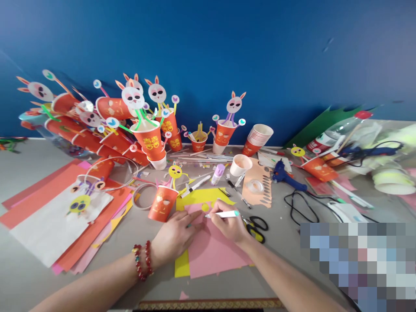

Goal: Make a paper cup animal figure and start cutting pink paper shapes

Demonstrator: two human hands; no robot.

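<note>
My right hand (225,222) grips a white marker (226,214) with a teal end, its tip pointing left. Under it lies a pink sheet of paper (216,251), on top of a yellow sheet (182,265). A small yellow paper circle (205,207) rests near the marker tip. My left hand (177,234) lies on the pink sheet with fingers stretched out, close to the circle. Just beyond that hand stands a red paper cup (162,203) with a yellow rabbit face (175,171). Black-handled scissors (256,227) lie beside my right hand.
Several decorated cups (147,141) crowd the back left. Coloured paper sheets (55,225) spread across the left. A glue stick (217,174), a white cup (241,165), a tape roll (143,197) and a blue glue gun (286,177) with a black cord surround the work. A blurred bottle (338,130) stands right.
</note>
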